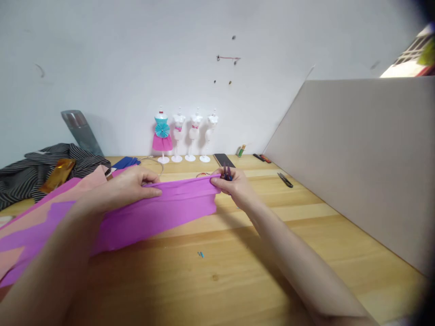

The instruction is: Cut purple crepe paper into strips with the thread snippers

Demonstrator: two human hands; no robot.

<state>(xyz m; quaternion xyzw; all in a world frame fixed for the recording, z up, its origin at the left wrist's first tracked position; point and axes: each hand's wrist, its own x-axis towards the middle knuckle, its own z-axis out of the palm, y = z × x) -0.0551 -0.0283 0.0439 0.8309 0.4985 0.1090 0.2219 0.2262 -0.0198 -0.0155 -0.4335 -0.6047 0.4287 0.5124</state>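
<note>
A long sheet of purple crepe paper (159,213) is held up over the wooden table (238,271). My left hand (132,185) pinches its top edge near the middle, fingers closed on the paper. My right hand (233,183) grips the paper's right end and also holds a small pair of dark scissors (227,173), whose tips point up above the fingers. Pink paper sheets (68,192) lie under the purple one at the left.
Four small white mannequin stands (185,133) stand by the back wall, the leftmost in a teal and pink dress (162,135). A striped cloth (41,170) lies at the far left. A dark phone (224,160), clippers (284,179) and a grey board (356,158) are at the right.
</note>
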